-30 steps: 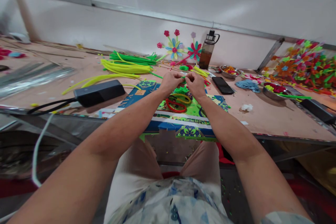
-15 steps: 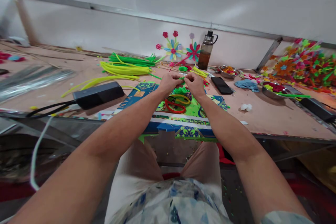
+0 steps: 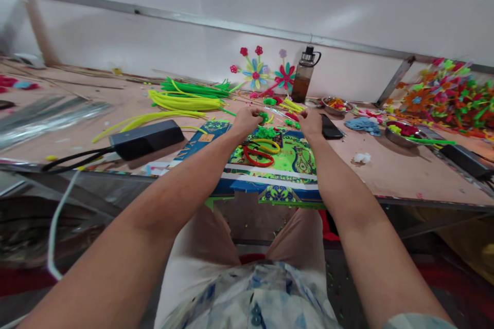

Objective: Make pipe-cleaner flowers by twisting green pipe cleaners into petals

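Note:
My left hand (image 3: 248, 122) is closed, its fingertips pinching a small green fuzzy piece (image 3: 263, 117) above the mat. To the right, my right hand (image 3: 310, 122) reaches over red and green fuzzy pieces near the phone; its fingertips are too small to read. Between my forearms lies the blue and green printed mat (image 3: 285, 159). On it are scissors with a red and a yellow handle (image 3: 259, 158) and a clump of green fuzzy pieces (image 3: 266, 132). Yellow fuzzy stems (image 3: 292, 105) lie just behind my hands.
Green stems (image 3: 193, 88), yellow stems (image 3: 185, 102) and a black box (image 3: 146, 140) are on the left. A bottle (image 3: 303, 76) and fuzzy flowers (image 3: 254, 75) stand behind. Rightward are a phone (image 3: 331, 127), blue cloth (image 3: 363, 125) and metal bowls (image 3: 405, 136).
My hands have moved apart. My right hand has shifted right, in front of part of the phone, while the green piece stays at my left fingertips.

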Motion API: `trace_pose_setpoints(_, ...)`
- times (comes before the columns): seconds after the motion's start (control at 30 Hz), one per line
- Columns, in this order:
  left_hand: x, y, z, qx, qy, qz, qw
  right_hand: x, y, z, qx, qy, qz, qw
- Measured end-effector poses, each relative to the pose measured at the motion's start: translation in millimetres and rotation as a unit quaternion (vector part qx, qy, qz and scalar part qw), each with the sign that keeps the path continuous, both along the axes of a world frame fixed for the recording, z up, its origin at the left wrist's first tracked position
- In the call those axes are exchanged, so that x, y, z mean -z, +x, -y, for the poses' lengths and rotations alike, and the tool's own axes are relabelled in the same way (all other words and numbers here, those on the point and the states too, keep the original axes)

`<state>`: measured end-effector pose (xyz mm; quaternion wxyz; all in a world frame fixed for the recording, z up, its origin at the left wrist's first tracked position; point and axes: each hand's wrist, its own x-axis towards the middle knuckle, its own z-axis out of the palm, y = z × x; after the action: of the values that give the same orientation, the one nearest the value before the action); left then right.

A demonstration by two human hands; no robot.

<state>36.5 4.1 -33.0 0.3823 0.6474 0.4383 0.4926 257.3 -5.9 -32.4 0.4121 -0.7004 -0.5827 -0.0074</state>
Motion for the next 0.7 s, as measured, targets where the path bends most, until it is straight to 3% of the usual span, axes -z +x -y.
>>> trace_pose_setpoints(0.13,-3.2,-0.6,5.0,-0.012,0.025,-0.044,0.999,10.3,-9.2,-4.1,-0.021,-0.021,0.048,0.998)
trace_pose_setpoints(0.27,-4.1,-1.4,8.1,-0.015,0.032,-0.073,0.997,18.3,-19.6,-11.2,0.017,-0.023,0.076,0.997)
trace_pose_setpoints(0.47,-2.7,-3.7,5.4,-0.010,0.031,-0.060,0.998,18.9,-26.0,-13.7,0.026,-0.135,0.133,0.982)
trace_pose_setpoints(0.7,-5.0,-7.3,-0.2,-0.013,0.015,-0.001,1.000,24.0,-25.3,-16.4,0.038,-0.073,0.099,0.992)
